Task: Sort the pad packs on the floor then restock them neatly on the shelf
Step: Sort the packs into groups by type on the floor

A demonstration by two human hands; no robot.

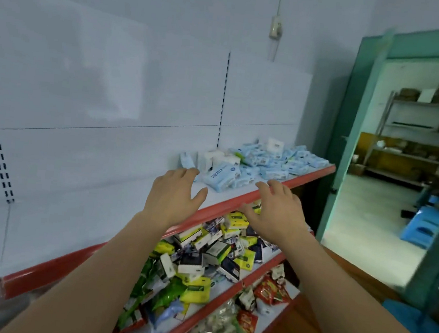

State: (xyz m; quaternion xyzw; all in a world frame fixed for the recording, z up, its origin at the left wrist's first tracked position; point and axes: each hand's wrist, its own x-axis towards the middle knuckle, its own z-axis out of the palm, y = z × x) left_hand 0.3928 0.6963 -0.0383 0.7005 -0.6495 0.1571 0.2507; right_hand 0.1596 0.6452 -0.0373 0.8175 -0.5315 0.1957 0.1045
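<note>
A heap of light blue and white pad packs (267, 163) lies at the right end of the top shelf (80, 206), a white board with a red front edge. One larger blue pack marked ZERO (218, 178) lies nearest me. My left hand (175, 194) hovers over the bare shelf board just left of that pack, fingers spread and empty. My right hand (276, 206) is held over the red shelf edge, fingers spread, holding nothing.
The shelf below holds a jumble of yellow, white and dark small boxes (221, 249). Lower shelves carry green and red snack bags (268, 292). A green door frame (350, 130) stands to the right, opening onto a room with metal racks and a blue stool (421, 226).
</note>
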